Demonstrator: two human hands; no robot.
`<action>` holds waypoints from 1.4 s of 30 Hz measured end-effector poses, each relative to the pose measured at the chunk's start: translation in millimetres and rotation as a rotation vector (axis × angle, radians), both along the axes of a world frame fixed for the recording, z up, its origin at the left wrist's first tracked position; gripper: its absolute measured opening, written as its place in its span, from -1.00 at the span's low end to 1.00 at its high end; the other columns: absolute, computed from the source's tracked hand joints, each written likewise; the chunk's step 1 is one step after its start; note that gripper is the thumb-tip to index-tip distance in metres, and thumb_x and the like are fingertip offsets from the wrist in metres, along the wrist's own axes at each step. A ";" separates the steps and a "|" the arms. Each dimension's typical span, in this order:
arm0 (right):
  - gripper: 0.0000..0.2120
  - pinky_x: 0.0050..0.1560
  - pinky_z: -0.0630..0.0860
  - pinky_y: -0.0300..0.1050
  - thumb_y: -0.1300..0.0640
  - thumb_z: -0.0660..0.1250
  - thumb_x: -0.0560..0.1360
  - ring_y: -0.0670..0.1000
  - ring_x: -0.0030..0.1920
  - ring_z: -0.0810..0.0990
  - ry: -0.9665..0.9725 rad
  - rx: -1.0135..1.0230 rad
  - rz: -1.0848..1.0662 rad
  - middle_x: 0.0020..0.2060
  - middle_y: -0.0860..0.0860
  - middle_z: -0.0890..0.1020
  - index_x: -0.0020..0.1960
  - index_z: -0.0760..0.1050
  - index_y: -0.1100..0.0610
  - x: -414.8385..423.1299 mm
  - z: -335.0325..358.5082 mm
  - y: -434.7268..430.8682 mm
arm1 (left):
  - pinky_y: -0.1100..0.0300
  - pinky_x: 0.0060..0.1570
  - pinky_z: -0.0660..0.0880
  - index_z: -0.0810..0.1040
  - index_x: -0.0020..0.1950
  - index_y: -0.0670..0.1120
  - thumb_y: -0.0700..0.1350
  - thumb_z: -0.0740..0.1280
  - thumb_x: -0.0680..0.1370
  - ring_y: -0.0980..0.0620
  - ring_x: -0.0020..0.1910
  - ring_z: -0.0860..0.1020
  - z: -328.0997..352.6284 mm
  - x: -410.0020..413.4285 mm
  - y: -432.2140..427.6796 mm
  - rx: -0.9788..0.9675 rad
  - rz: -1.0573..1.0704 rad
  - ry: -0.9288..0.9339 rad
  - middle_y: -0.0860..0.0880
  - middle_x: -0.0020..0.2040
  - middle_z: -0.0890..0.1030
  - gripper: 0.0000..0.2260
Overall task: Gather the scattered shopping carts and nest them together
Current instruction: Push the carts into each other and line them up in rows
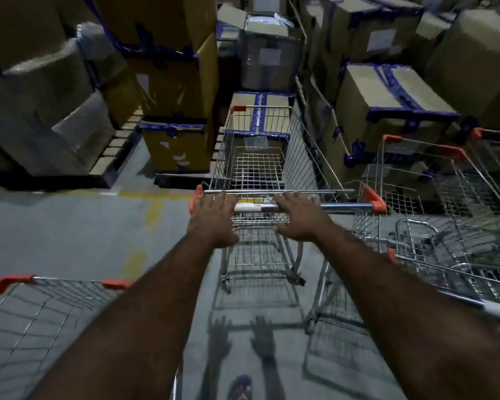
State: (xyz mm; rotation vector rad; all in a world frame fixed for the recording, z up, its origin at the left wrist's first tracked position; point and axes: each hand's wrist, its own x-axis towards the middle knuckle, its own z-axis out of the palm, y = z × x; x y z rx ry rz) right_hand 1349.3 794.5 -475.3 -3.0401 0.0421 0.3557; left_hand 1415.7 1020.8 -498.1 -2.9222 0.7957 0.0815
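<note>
Hands on a shopping cart in a dim stockroom. Left hand (214,216) & right hand (298,219) lie over the handle (344,208) of the centre cart (257,168), fingers straight & spread, not curled round the bar. Cart stands mid-aisle, nose just beside stacked boxes (171,82).

Progress, approx: early to mid. Carts at right (445,197) sit bunched, maybe partly nested; centre cart & lower-left cart (41,313) are loose.

Room: little ahead, w/ boxes & pallet (119,145) closing in. Bare floor (70,226) opens to the left. Right side is crowded, wire edges near the orange end cap (375,202).
</note>
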 end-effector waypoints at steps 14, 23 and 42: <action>-0.41 0.22 0.52 0.07 -0.18 0.39 0.47 0.18 0.22 0.58 0.076 -0.045 -0.247 0.26 0.11 0.59 0.43 0.42 0.01 103.4 -4.6 -23.8 | -0.15 0.53 0.02 0.46 0.31 -0.01 0.44 0.30 0.34 -0.14 0.34 0.46 -7.2 116.3 -13.1 -0.061 0.060 -0.047 -0.12 0.28 0.55 -0.29; -0.29 0.26 0.52 0.12 -0.16 0.34 0.52 0.22 0.31 0.55 0.096 -0.119 -0.228 0.37 0.15 0.54 0.58 0.20 0.00 48.1 3.6 -7.1 | -0.20 0.53 -0.01 0.52 0.24 -0.02 0.42 0.30 0.37 -0.14 0.34 0.43 -1.2 55.7 -2.6 -0.091 0.120 0.025 -0.09 0.23 0.58 -0.35; -0.33 0.29 0.43 0.22 -0.14 0.34 0.52 0.20 0.35 0.51 0.046 -0.061 -0.094 0.46 0.04 0.40 0.56 0.22 -0.03 -172.2 3.8 40.1 | -0.18 0.53 0.00 0.56 0.08 0.05 0.37 0.32 0.43 -0.03 0.23 0.54 12.7 -187.3 55.2 -0.016 0.188 0.096 0.04 0.11 0.63 -0.56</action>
